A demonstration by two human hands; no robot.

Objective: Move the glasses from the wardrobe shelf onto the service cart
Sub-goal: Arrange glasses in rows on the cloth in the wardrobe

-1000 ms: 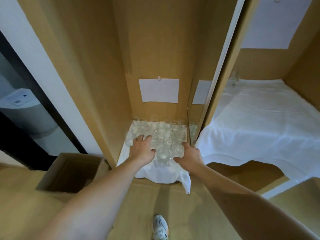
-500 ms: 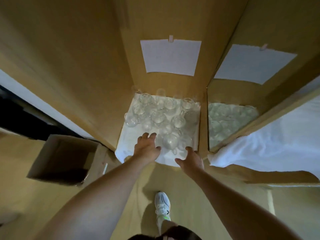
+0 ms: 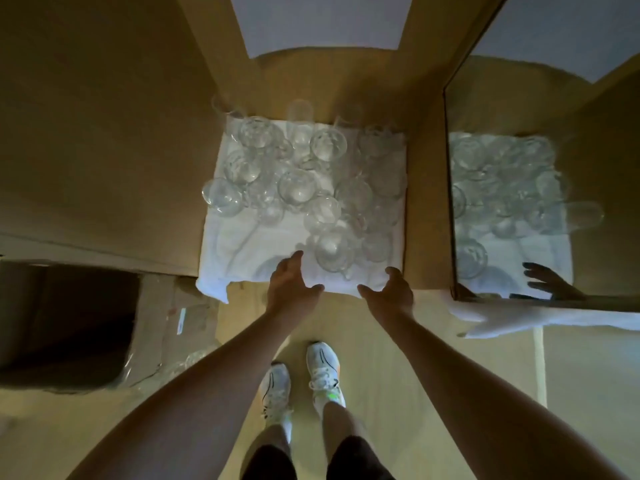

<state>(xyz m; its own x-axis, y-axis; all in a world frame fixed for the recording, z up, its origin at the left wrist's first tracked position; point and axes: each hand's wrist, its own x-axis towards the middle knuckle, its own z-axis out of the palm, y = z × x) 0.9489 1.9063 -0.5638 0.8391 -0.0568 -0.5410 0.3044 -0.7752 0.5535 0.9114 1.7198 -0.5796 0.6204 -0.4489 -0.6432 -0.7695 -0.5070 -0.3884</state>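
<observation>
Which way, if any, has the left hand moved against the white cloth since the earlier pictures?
Yes. The left hand has drawn back toward the person, from among the glasses to the front edge of the white cloth.

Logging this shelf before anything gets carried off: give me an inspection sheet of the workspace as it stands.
Surface: white cloth covers the wardrobe shelf, front edge hanging over.
Job's things: glasses crowded on the cloth; none lifted.
Clutter: open cardboard box on the floor.
Grippers: left hand and right hand open at the cloth's front edge, holding nothing.
Cables: nothing seen.
Surroundings: mirror panel reflecting the glasses; service cart not seen.
</observation>
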